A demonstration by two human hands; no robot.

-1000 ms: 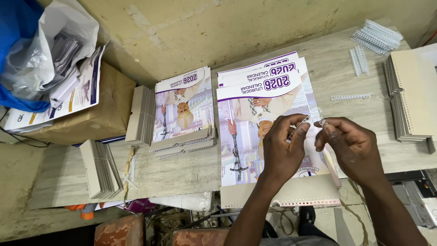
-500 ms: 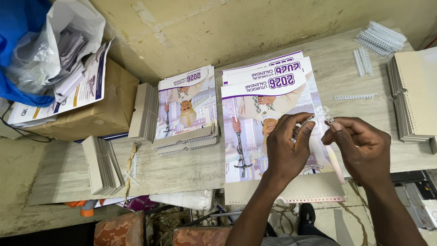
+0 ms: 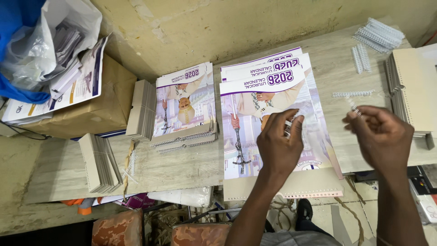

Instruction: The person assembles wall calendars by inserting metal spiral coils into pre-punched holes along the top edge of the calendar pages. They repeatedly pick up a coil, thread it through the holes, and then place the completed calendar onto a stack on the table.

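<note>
My left hand [image 3: 280, 143] hovers over a stack of printed calendar sheets [image 3: 255, 116] and pinches a small bit of white wire binding between thumb and fingers. Off to the right, my right hand [image 3: 380, 136] is raised above the table edge, its fingertips closed on a short piece of wire comb [image 3: 353, 107]. The two hands are apart. A beige punched backing card [image 3: 309, 184] lies under the sheets at the near edge.
A second calendar pile [image 3: 184, 109] sits to the left, flanked by stacks of beige cards [image 3: 141, 109] [image 3: 98, 164]. Loose wire combs [image 3: 378, 34] lie at the far right near more cards [image 3: 412, 89]. A brown box [image 3: 98, 107] and plastic bag [image 3: 50, 36] stand at left.
My hands were close together over the calendar sheets; now the right hand has pulled away to the right with a piece of wire comb while the left stays over the sheets.
</note>
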